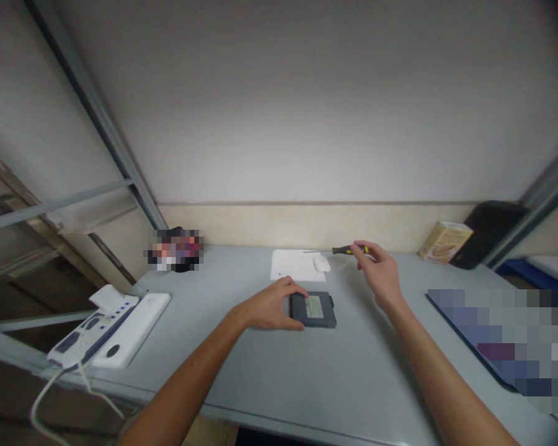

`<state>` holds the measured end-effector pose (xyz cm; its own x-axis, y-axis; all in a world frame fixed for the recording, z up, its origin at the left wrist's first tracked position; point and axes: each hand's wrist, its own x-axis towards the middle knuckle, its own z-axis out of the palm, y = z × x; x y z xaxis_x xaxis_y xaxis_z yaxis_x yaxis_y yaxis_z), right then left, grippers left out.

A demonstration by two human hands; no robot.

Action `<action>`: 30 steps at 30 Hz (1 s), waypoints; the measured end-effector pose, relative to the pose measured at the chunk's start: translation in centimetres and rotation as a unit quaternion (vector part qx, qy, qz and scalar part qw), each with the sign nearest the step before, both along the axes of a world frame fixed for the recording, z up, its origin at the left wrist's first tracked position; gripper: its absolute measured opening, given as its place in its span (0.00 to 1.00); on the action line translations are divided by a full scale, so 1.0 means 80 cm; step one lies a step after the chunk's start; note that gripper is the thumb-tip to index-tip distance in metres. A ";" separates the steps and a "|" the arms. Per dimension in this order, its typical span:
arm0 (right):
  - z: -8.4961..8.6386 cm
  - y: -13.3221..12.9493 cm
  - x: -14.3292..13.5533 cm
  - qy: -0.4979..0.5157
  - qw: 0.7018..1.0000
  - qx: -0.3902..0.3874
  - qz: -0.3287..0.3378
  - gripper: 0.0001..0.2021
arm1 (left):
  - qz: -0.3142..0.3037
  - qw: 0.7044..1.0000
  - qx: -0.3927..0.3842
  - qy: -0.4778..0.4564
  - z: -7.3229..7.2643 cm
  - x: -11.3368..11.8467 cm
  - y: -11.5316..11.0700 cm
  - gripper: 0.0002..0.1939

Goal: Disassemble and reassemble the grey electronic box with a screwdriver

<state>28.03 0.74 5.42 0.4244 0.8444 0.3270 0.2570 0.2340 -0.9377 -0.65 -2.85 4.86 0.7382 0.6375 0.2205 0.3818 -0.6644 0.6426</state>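
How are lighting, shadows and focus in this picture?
Head view: the plain pale wall is brightest around its lower middle, dimming toward the top; head view: a soft shadow lies on the pale-grey desk beside the right forearm; head view: print on the pale rectangular label of the flat dark-grey box is too soft to read.

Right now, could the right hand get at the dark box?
Probably yes: no object shows between the right hand and the dark box, whose right side is uncovered. The left hand holds its left end. The screwdriver in the right hand may hinder a full grasp.
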 end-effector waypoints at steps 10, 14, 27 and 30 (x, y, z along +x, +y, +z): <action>0.002 -0.001 0.001 0.000 1.000 0.005 -0.008 0.22 | 0.052 0.998 -0.044 -0.004 0.000 0.001 0.004 0.18; 0.003 -0.002 0.001 0.000 1.000 0.005 -0.010 0.23 | 0.060 0.995 -0.075 -0.002 0.001 0.000 0.007 0.19; 0.008 -0.005 0.001 0.015 1.000 0.006 -0.007 0.22 | 0.121 0.988 -0.077 -0.050 -0.016 0.010 0.015 0.26; 0.010 -0.006 0.002 0.026 0.999 0.029 0.008 0.21 | 0.143 0.985 -0.075 -0.055 -0.022 0.012 0.018 0.28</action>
